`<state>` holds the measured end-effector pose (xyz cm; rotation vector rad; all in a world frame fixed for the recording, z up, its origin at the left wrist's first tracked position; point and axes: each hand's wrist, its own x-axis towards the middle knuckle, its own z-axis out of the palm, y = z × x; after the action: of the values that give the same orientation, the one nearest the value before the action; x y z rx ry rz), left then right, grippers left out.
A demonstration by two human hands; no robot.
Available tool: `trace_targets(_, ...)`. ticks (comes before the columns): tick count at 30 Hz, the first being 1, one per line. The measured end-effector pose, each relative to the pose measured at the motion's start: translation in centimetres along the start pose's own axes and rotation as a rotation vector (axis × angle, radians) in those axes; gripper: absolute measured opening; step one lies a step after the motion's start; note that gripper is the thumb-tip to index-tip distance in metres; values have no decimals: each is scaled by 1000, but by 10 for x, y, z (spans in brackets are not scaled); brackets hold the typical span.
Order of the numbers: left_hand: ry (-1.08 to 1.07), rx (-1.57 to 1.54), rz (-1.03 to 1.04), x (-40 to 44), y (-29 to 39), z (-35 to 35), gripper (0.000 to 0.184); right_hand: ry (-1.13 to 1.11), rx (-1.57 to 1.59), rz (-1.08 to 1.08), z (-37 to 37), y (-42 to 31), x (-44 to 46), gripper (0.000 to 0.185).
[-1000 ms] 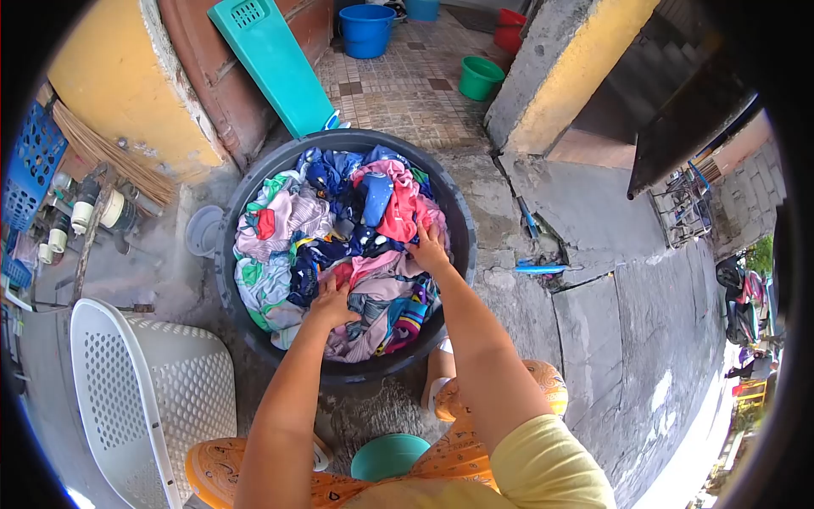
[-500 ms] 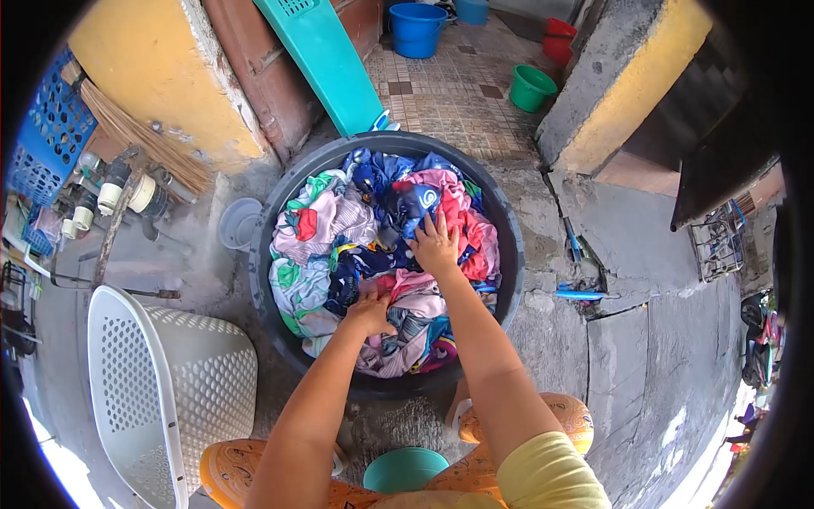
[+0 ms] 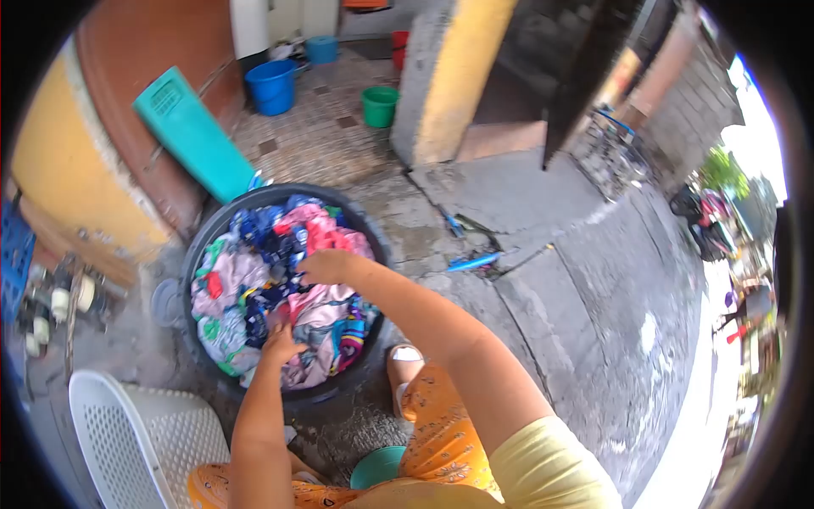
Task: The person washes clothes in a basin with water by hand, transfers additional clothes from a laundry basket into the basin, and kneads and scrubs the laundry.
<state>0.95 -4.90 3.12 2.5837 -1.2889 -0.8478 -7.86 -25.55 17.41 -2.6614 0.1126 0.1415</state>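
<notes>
A wide dark tub (image 3: pixel 383 254) stands on the ground, heaped with mixed clothes (image 3: pixel 242 276) in navy, pink, white and green. On the near part of the heap rests my left hand (image 3: pixel 281 343), open, its thumb stretched out to the side, beside pale pink cloth (image 3: pixel 318 310). My right hand (image 3: pixel 326 267) is over the middle of the pile next to red-pink cloth (image 3: pixel 322 231); its fingers bend loosely downward and look apart, with no garment visibly lifted. Motion blurs both hands slightly.
A white perforated basket (image 3: pixel 182 424) stands at the left front, a green basin (image 3: pixel 379 465) between my legs. A teal plastic board (image 3: pixel 191 136) leans behind the tub. Blue (image 3: pixel 271 89) and green (image 3: pixel 380 108) buckets sit on the tiles. Right of the tub lies a blue object (image 3: pixel 473 262).
My view has swung to the right, so the tub appears farther left. My right hand has turned from flat on the clothes to fingers bent downward; my left hand stays at the near side.
</notes>
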Motion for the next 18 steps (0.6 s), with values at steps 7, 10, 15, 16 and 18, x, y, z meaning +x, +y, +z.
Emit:
trace_targets(7,70,-85,197,-13,-8,-6,84,243,11,159,-50,8,-127,31)
trace_targets(10,10,-416,169,-30,3,-19,60,470,-166,500,-40,22,-184,24)
trace_targets(15,262,-253,287,-34,23,-28,30,731,-218,678,-23,38,-213,13)
trace_targets(16,259,-247,318,-35,23,-28,30,670,-245,698,-25,38,-222,13)
trace_targets(18,297,-216,391,-36,22,-27,30,709,-250,715,-21,41,-227,12)
